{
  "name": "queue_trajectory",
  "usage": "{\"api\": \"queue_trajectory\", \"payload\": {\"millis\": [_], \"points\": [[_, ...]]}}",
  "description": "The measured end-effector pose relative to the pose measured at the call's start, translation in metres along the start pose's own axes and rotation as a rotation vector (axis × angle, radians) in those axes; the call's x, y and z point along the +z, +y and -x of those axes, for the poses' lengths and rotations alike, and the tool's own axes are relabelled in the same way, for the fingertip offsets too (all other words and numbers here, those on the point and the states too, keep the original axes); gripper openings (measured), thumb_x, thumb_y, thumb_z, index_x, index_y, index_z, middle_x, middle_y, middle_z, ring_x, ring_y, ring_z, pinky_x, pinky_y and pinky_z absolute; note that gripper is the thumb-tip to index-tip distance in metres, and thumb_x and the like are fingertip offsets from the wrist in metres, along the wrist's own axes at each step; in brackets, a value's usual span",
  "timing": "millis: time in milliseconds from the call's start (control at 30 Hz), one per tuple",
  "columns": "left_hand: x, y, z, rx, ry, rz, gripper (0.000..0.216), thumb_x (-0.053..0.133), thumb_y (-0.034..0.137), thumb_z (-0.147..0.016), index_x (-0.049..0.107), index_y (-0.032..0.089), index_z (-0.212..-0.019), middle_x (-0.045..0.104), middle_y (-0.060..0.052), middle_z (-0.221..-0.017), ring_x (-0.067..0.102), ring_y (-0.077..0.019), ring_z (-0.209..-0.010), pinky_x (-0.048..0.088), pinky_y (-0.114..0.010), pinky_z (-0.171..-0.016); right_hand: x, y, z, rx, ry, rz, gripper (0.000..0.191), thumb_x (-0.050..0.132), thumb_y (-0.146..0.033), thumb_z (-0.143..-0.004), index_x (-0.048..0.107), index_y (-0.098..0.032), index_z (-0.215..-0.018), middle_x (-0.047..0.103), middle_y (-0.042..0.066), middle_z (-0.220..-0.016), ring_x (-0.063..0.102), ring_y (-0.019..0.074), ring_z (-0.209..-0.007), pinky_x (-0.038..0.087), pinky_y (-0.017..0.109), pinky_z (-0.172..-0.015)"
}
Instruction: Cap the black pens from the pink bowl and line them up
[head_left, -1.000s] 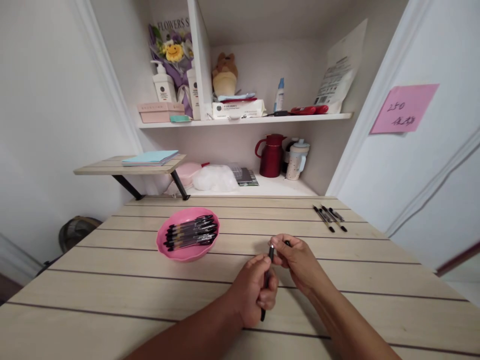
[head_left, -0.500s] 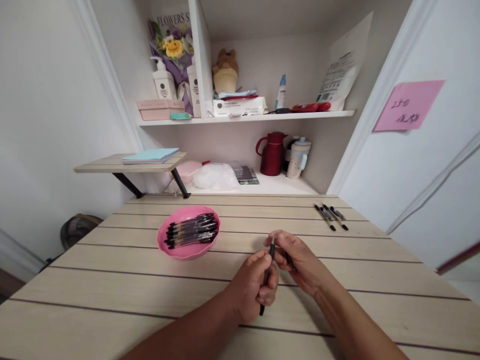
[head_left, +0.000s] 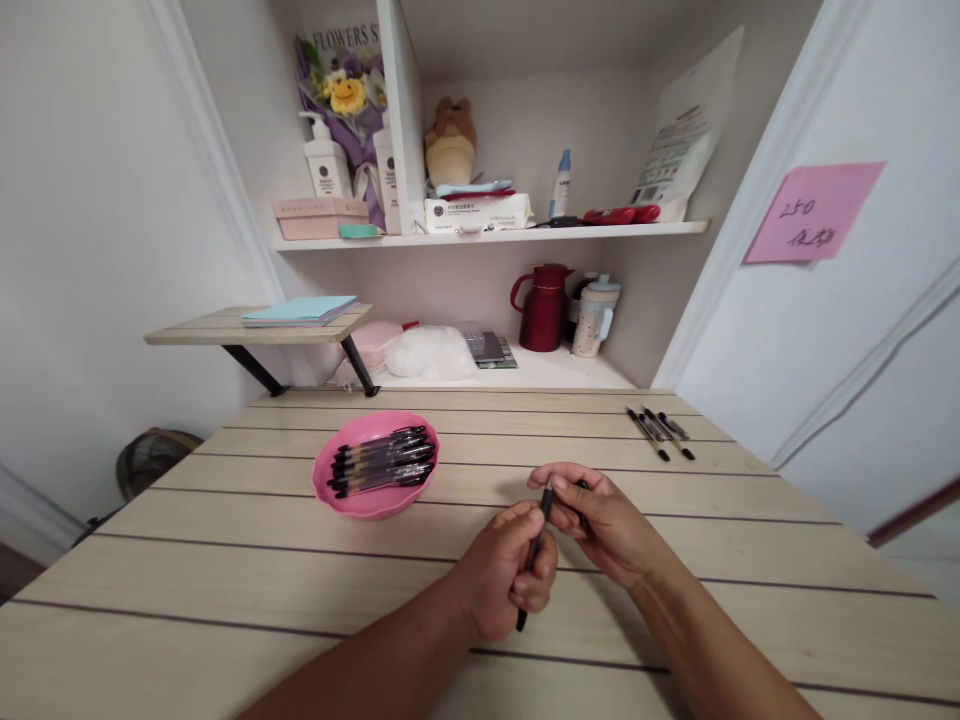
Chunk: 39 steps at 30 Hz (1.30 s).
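Observation:
My left hand (head_left: 504, 575) is closed around a black pen (head_left: 535, 550), held slanting with its bare tip pointing up and away from me. My right hand (head_left: 592, 515) has its thumb and forefinger at the pen's tip. A small black piece that looks like a pen cap (head_left: 583, 492) is tucked in the right hand's fingers, partly hidden. To the left, several capped pens (head_left: 384, 462) lie side by side in a pink bowl (head_left: 324, 478) with a wavy rim. Several more pens (head_left: 651, 434) lie together at the right on the wooden table (head_left: 247, 570).
A small raised shelf (head_left: 202, 330) with blue paper (head_left: 300, 310) stands at the back left. Behind the table, a cabinet holds a red thermos jug (head_left: 546, 310), a pale cup (head_left: 596, 318) and a white plastic bag (head_left: 431, 354). A pink note (head_left: 817, 210) is stuck on the right.
My right thumb and fingers have shifted slightly at the pen's tip, and the black cap shows more clearly between them. My left hand keeps its hold with hardly any movement.

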<state>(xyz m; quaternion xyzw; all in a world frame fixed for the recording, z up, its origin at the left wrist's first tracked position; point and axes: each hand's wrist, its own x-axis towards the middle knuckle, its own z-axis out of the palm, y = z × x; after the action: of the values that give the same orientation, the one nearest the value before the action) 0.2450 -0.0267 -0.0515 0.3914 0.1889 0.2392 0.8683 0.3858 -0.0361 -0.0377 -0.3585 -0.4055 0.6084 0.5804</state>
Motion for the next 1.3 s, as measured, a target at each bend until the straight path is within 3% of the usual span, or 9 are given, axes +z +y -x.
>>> {"api": "queue_trajectory", "payload": {"millis": [100, 233, 333, 500, 700, 833, 933, 1100, 1300], "points": [[-0.001, 0.000, 0.000, 0.016, 0.025, -0.011, 0.020, 0.047, 0.041, -0.080, 0.044, 0.021, -0.081, 0.040, 0.009, -0.048, 0.018, -0.0007, -0.029, 0.007, -0.016, -0.033, 0.000, 0.000, -0.001, 0.013, 0.017, -0.017, 0.029, 0.066, -0.039, -0.068, 0.060, -0.018, -0.087, 0.061, 0.002, -0.073, 0.034, 0.0026, -0.042, 0.018, 0.019, -0.038], [-0.003, 0.000, -0.001, -0.008, 0.016, -0.008, 0.020, 0.047, 0.041, -0.080, 0.046, 0.021, -0.083, 0.040, 0.008, -0.048, 0.018, -0.0007, -0.030, 0.007, -0.016, -0.034, -0.001, 0.002, -0.001, 0.007, 0.047, 0.038, 0.020, 0.066, -0.033, -0.069, 0.058, -0.015, -0.071, 0.044, -0.005, -0.043, 0.036, 0.0047, -0.041, 0.023, 0.018, -0.041], [-0.005, 0.001, 0.000, -0.050, -0.040, 0.011, 0.020, 0.046, 0.039, -0.080, 0.048, 0.021, -0.086, 0.038, 0.008, -0.048, 0.018, -0.0008, -0.030, 0.007, -0.016, -0.034, -0.005, -0.001, -0.002, -0.051, 0.036, -0.071, 0.017, 0.061, -0.032, -0.074, 0.059, -0.016, -0.080, 0.037, -0.008, -0.041, 0.030, 0.0044, -0.039, 0.028, 0.020, -0.042], [-0.009, -0.001, -0.001, -0.042, -0.021, 0.036, 0.023, 0.048, 0.037, -0.079, 0.052, 0.020, -0.094, 0.044, 0.006, -0.054, 0.024, -0.0007, -0.031, 0.010, -0.016, -0.034, -0.013, -0.009, -0.006, -0.174, 0.217, -0.181, 0.016, 0.066, -0.028, -0.068, 0.056, -0.018, -0.075, 0.056, -0.001, -0.072, 0.027, 0.0010, -0.041, 0.018, 0.017, -0.035], [-0.011, -0.006, -0.008, 0.099, 0.109, 0.065, 0.027, 0.054, 0.034, -0.075, 0.057, 0.017, -0.096, 0.050, 0.003, -0.064, 0.038, -0.0032, -0.037, 0.024, -0.018, -0.036, -0.011, -0.006, -0.007, -0.045, 0.282, 0.121, 0.023, 0.068, -0.029, -0.063, 0.049, -0.017, -0.064, 0.039, -0.008, -0.045, 0.027, 0.0024, -0.037, 0.013, 0.018, -0.037], [-0.008, -0.007, -0.010, 0.217, 0.223, 0.204, 0.026, 0.062, 0.028, -0.070, 0.060, 0.017, -0.093, 0.051, 0.002, -0.067, 0.050, -0.0068, -0.056, 0.040, -0.022, -0.057, -0.004, -0.003, -0.005, -0.027, 0.261, 0.303, 0.022, 0.066, -0.031, -0.062, 0.050, -0.018, -0.067, 0.039, -0.009, -0.046, 0.028, 0.0032, -0.037, 0.017, 0.019, -0.038], [-0.012, -0.006, -0.012, 0.287, 0.269, 0.273, 0.029, 0.065, 0.025, -0.068, 0.060, 0.018, -0.095, 0.055, 0.000, -0.071, 0.054, -0.0102, -0.067, 0.041, -0.027, -0.071, 0.001, -0.001, 0.002, 0.030, 0.247, 0.547, 0.017, 0.062, -0.032, -0.064, 0.053, -0.017, -0.066, 0.045, -0.006, -0.050, 0.031, 0.0045, -0.039, 0.022, 0.019, -0.038], [-0.021, -0.003, -0.014, 0.296, 0.302, 0.227, 0.030, 0.067, 0.025, -0.067, 0.060, 0.019, -0.096, 0.058, -0.002, -0.075, 0.054, -0.0109, -0.071, 0.039, -0.026, -0.072, 0.004, 0.007, 0.019, -0.015, 0.166, 0.986, 0.011, 0.052, -0.025, -0.066, 0.054, -0.018, -0.057, 0.052, -0.002, -0.052, 0.042, 0.0097, -0.049, 0.031, 0.023, -0.048], [-0.018, -0.004, -0.016, 0.276, 0.302, 0.182, 0.038, 0.064, 0.027, -0.070, 0.056, 0.021, -0.106, 0.059, -0.004, -0.088, 0.055, -0.0111, -0.075, 0.038, -0.024, -0.069, -0.001, 0.008, 0.028, -0.039, 0.156, 1.153, 0.016, 0.045, -0.024, -0.070, 0.053, -0.019, -0.056, 0.055, -0.001, -0.053, 0.045, 0.0114, -0.052, 0.032, 0.022, -0.050]]}}
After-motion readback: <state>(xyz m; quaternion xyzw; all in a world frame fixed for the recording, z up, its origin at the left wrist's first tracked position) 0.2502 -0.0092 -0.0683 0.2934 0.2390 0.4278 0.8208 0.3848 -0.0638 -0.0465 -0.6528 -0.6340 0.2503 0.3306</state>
